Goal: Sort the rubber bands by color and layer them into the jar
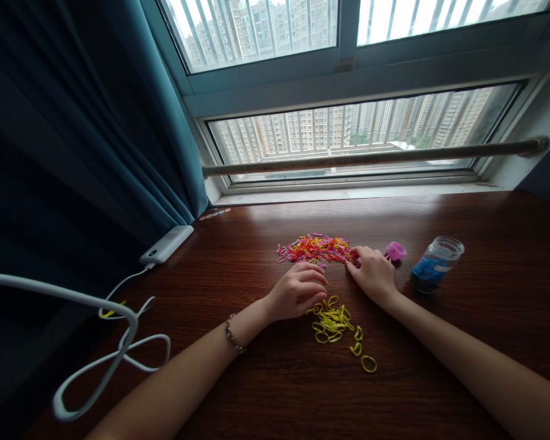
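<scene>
Gleaming table point(238, 263) beneath hands point(297, 291) point(373, 273), by window point(343, 128)

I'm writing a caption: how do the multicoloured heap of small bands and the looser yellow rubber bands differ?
The multicoloured heap mixes reds, oranges and pinks; the yellow bands are one colour. The multicoloured heap is dense and nearer the window; the yellow bands lie looser, nearer the person. Both rest on the brown wood-grain tabletop.

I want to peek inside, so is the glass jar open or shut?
Open. The glass jar has no lid on it, and its clear top is uncovered.
</scene>
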Demonstrator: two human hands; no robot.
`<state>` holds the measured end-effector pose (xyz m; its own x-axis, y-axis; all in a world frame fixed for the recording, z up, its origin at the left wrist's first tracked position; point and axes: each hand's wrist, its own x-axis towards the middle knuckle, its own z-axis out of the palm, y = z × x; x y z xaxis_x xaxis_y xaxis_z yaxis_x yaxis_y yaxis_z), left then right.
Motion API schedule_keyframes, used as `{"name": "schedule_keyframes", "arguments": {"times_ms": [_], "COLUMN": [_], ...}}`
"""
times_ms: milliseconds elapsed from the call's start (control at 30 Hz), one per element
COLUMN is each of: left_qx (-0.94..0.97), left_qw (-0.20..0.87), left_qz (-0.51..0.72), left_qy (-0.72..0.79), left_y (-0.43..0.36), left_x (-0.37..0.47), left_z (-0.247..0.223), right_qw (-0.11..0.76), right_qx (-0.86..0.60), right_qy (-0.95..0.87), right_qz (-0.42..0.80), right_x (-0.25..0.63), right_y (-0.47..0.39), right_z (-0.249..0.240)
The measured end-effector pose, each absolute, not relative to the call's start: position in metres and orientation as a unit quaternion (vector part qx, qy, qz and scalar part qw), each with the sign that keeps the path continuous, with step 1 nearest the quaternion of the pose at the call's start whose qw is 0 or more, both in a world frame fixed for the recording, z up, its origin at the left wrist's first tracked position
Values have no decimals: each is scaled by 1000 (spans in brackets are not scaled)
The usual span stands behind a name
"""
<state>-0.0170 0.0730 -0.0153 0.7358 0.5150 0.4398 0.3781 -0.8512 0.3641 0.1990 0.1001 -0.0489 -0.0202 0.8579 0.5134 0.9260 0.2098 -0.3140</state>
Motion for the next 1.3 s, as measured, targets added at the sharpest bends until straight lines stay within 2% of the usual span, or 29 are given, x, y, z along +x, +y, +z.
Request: {"name": "schedule_keyframes", "arguments": {"times_ms": [167,300,467,700,933,1100,1233,1300], "left_qx": [867,840,852,862,862,836,784,763], "left_qw": [28,14,26,19,24,59,78,83], "left_qz": [319,256,183,175,236,343,404,412], "left_qy": [383,478,490,476,447,424,465,492], "left_y": [96,107,107,106,107,111,112,112], "left_x": [-34,-39,-37,-37,-38,-42,-46,-47], "left_z": [-27,-35,-39,-40,-39,-39,-40,-40], "right_qw": [312,370,483,514,517,515,529,535], "right_qx": [-624,-592,-523,-493,-481,-477,-467,-437], "right_qy": [-716,-715,-693,-694,-697,-694,-686,-683], "right_qz": [-22,29,114,105,125,156,180,239], "right_x": [200,201,200,198,198,198,196,192], "right_y": [100,104,108,105,105,106,102,98], "right_z": [-47,-47,-49,-46,-45,-49,-45,-41]}}
